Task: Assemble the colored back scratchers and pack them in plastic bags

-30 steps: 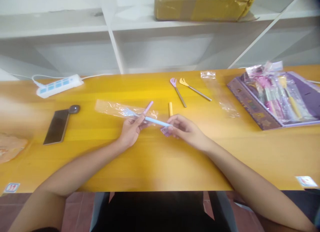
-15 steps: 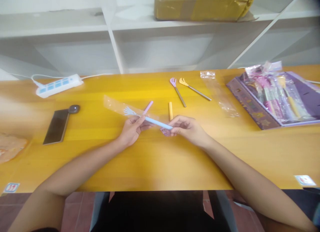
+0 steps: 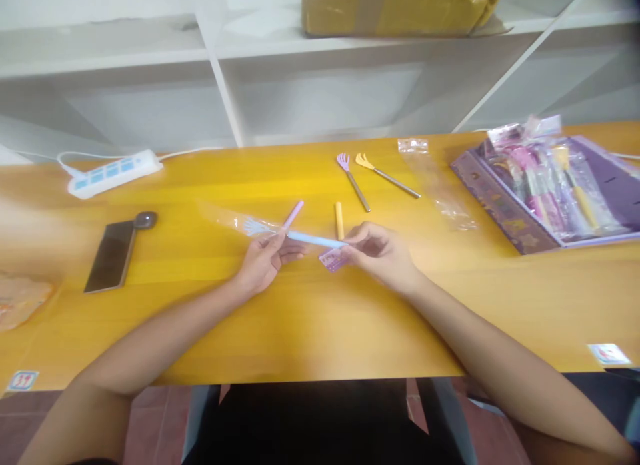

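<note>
A light blue back scratcher (image 3: 314,239) with a hand-shaped head lies slantwise between my two hands, in a clear plastic sleeve (image 3: 226,217). My left hand (image 3: 265,259) is closed on it just below its head. At the handle's end, my right hand (image 3: 377,253) pinches it, with a small purple card (image 3: 333,258) by the fingertips. A purple handle (image 3: 293,215) lies just beyond my left fingers, and a yellow handle (image 3: 339,220) beyond my right. Farther back rest a purple scratcher head on a metal rod (image 3: 354,183) and a yellow one (image 3: 389,175).
An open purple box (image 3: 520,218) of wrapped scratchers stands at the right, beside a flat clear sleeve (image 3: 440,191). On the left are a power strip (image 3: 115,173), a phone (image 3: 111,257) and a dark mouse-like object (image 3: 145,220). White shelving (image 3: 230,105) backs the table, holding a taped carton (image 3: 400,11).
The purple card now shows more fully below my right fingers. Both hands keep their hold on the blue back scratcher, and the view has shifted slightly.
</note>
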Demonstrator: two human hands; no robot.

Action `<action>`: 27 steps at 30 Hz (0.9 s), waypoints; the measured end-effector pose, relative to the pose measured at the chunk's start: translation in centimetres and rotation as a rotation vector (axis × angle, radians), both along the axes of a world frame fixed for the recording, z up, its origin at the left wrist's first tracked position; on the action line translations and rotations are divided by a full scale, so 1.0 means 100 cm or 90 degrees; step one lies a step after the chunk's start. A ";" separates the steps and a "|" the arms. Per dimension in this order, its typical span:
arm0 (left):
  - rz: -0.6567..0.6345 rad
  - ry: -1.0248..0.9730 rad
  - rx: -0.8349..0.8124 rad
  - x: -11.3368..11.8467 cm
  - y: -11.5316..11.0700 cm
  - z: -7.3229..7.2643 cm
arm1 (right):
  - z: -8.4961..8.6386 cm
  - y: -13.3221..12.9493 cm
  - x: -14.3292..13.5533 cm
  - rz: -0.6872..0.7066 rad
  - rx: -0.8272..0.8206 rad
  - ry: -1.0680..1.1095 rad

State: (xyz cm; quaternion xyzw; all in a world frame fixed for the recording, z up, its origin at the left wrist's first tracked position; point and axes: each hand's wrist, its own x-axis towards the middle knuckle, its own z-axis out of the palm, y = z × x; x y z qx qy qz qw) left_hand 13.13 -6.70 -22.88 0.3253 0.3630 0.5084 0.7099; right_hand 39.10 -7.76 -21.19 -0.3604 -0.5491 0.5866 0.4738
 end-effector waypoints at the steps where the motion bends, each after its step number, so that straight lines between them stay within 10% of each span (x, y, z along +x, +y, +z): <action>1: -0.002 -0.006 -0.001 0.000 0.000 0.000 | 0.001 0.001 0.001 -0.026 0.035 -0.002; 7: -0.044 -0.002 0.008 -0.001 0.000 0.000 | 0.002 0.004 0.002 -0.095 0.199 -0.059; 18: -0.131 0.103 0.079 -0.001 -0.007 -0.006 | -0.008 0.001 -0.006 0.032 0.016 -0.049; 27: -0.191 0.084 0.105 -0.002 -0.007 -0.011 | -0.020 -0.001 -0.005 0.064 0.064 -0.162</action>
